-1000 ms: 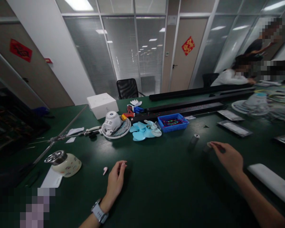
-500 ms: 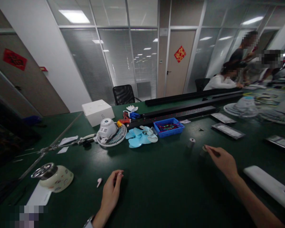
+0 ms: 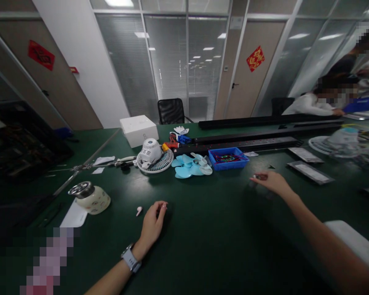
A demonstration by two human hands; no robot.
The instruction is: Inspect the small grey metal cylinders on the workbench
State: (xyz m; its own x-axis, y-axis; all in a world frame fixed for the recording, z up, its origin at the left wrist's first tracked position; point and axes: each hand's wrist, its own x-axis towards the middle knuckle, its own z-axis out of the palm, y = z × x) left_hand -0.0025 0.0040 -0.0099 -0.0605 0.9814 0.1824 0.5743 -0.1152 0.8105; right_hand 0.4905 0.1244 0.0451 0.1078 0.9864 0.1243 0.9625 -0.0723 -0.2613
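Observation:
Out over the right side of the green table (image 3: 203, 233), my right hand (image 3: 273, 183) has its fingertips closed around a small silvery cylinder (image 3: 254, 176); its exact kind is unclear. Beneath that hand, a blurred second small cylinder (image 3: 268, 195) shows faintly. My left hand (image 3: 153, 223) rests on the table with its fingers curled and thumb against them. I see nothing in it. On its wrist is a light-strapped watch (image 3: 131, 259). A white earbud (image 3: 139, 211) lies just left of the left hand.
Further back are a blue tray of wires (image 3: 229, 164), light-blue fan blades (image 3: 189, 165), a white fan body (image 3: 152, 153) and a white box (image 3: 140, 131). A cream flask (image 3: 95, 200) stands left. Flat packets (image 3: 310, 172) lie right. People sit and stand at far right.
My right hand has moved left from the nearer small cylinder to the other one and closed its fingertips on it. The view has tilted down and turned left; my left hand keeps its pose.

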